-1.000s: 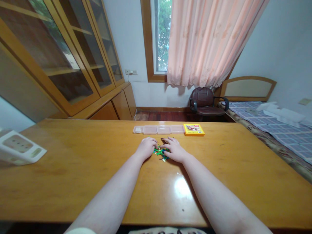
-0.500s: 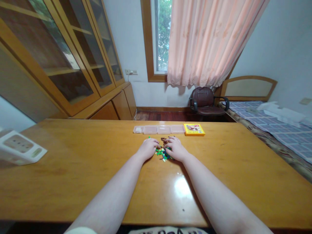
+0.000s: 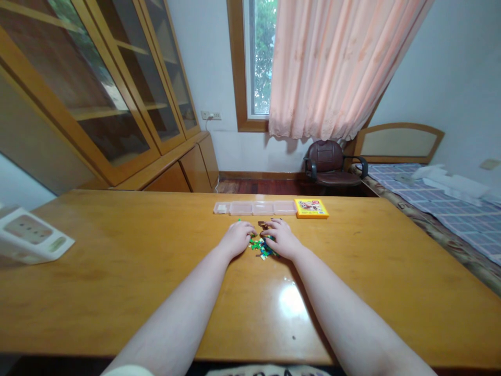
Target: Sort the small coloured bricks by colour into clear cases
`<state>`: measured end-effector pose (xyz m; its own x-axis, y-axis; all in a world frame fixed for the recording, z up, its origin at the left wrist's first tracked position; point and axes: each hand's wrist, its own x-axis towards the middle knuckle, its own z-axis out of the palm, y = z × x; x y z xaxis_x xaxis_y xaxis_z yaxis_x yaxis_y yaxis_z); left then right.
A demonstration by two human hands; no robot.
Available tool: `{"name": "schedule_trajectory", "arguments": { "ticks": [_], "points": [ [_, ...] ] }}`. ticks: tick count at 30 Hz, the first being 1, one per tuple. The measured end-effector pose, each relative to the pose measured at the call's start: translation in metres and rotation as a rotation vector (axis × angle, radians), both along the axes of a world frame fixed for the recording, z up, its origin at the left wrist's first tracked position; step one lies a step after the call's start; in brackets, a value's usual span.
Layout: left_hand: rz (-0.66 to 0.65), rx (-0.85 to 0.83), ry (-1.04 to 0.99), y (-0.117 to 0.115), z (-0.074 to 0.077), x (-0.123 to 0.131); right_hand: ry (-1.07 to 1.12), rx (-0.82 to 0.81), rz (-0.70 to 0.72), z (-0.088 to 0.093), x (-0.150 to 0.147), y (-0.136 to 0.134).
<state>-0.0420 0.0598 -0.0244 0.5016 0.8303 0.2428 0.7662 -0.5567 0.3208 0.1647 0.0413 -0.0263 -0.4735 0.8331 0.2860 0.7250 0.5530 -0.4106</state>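
A small heap of building bricks in green, blue, white and brown lies on the wooden table between my hands. My left hand rests at the heap's left side, fingers curved and apart over its edge. On the opposite side my right hand lies with spread fingers over the bricks, and part of the heap is hidden under it. A few brown bricks show between the fingertips of both hands. Neither hand has visibly lifted a piece.
Beyond the hands stands a row of clear plastic trays, with a yellow box at its right end. A white plastic holder sits at the table's left. Past the far edge are a chair and a bed.
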Motion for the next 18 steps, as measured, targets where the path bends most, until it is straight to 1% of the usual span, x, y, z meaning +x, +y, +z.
{"name": "schedule_trajectory", "arguments": {
  "ticks": [4, 7, 13, 16, 18],
  "points": [
    [0.033, 0.001, 0.021, -0.0001, 0.0023, 0.0003, 0.02, 0.035, -0.035, 0.0002, 0.0001, 0.0022],
    [0.043, 0.016, 0.008, -0.0003, 0.0031, 0.0002, 0.043, 0.053, -0.015, 0.0005, 0.0005, 0.0027],
    [-0.077, 0.015, -0.028, -0.0035, 0.0063, 0.0006, 0.061, 0.023, 0.049, 0.0006, 0.0019, 0.0022],
    [-0.074, -0.007, -0.005, -0.0038, 0.0081, 0.0007, 0.059, 0.02, 0.072, 0.0014, 0.0017, 0.0023],
    [-0.062, -0.014, 0.003, -0.0034, 0.0086, 0.0005, 0.058, 0.022, 0.042, 0.002, 0.0016, 0.0025]
  ]
}}
